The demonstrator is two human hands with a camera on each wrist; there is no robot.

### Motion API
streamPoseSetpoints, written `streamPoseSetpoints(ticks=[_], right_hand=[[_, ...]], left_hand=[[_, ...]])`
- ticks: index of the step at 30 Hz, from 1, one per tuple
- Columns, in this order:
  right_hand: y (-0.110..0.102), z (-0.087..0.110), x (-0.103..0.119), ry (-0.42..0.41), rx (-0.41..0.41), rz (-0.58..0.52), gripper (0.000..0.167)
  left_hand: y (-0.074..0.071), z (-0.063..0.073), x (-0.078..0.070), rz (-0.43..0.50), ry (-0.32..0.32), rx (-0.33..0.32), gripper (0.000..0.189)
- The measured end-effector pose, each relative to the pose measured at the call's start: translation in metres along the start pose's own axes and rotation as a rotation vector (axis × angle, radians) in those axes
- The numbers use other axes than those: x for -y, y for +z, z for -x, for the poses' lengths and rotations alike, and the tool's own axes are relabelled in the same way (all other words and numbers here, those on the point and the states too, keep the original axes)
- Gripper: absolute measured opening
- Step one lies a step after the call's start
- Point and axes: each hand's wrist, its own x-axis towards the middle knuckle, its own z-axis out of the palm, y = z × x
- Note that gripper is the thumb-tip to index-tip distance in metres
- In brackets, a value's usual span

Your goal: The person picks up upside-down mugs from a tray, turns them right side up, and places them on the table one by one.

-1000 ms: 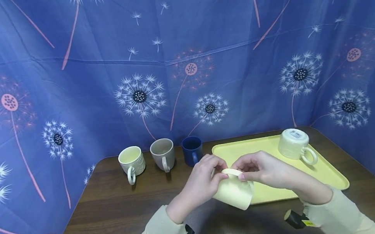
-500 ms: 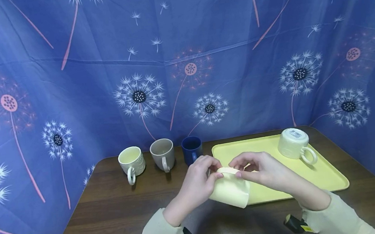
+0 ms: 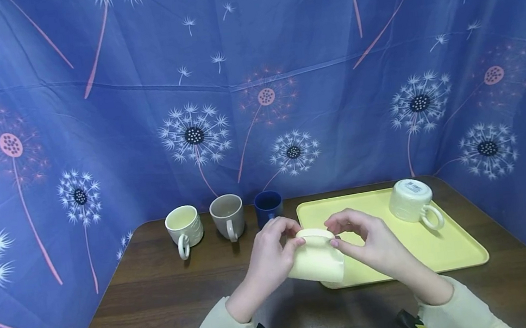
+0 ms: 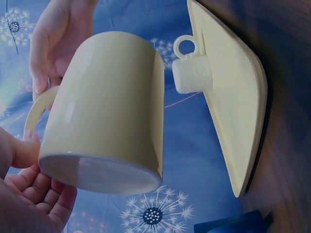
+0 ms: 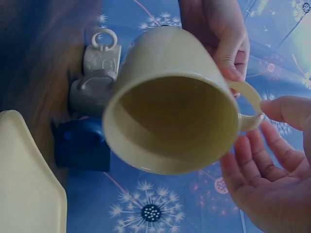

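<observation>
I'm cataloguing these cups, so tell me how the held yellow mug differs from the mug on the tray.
The yellow mug is smooth and plain; the tray mug is whiter and faintly patterned. The yellow mug is held tipped in the air; the tray mug rests upside down on the tray. Both are pale, single-handled mugs.

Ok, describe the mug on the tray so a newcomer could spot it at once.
On the dark wooden table, find the yellow tray. Near its far right-hand corner sits a pale mug. It stands upside down, showing its base label, while the three mugs left of the tray are upright and the yellow mug is held.
</observation>
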Motion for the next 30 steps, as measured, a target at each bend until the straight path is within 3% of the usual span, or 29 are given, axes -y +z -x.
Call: streamPoseSetpoints(ticks=[10,18,30], right_hand=[[0.010,0.002,-0.005,-0.123,-0.084,-0.006,0.034],[0.010,0.004,-0.010,-0.073,-0.075,-0.008,0.032],[0.010,0.003,-0.012,-0.151,-0.110,0.042,0.028]], left_hand=[[0.005,0.005,-0.003,0.064,-0.046,-0.066,0.016],[0.007,0.007,-0.003,0.118,-0.065,-0.118,0.017],[0.009,0.008,-0.001,0.183,-0.078,-0.119,0.018]])
